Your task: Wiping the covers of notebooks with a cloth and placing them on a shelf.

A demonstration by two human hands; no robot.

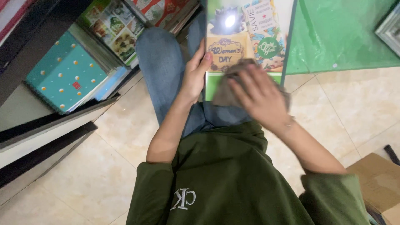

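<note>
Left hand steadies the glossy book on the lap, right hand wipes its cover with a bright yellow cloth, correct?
Not quite: the cloth is grey-brown, not bright yellow, as the head view shows. The rest holds: the left hand steadies the book and the right hand wipes its cover.

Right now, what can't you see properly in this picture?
- Head view: the cloth is mostly covered by the blurred right hand.
- The glossy book is cut off at the top edge, with glare on it.
- Left hand: its fingers sit behind the book.
- The cardboard box runs off the corner.

Teal notebook (pixel 66 77) with pale dots.
</note>
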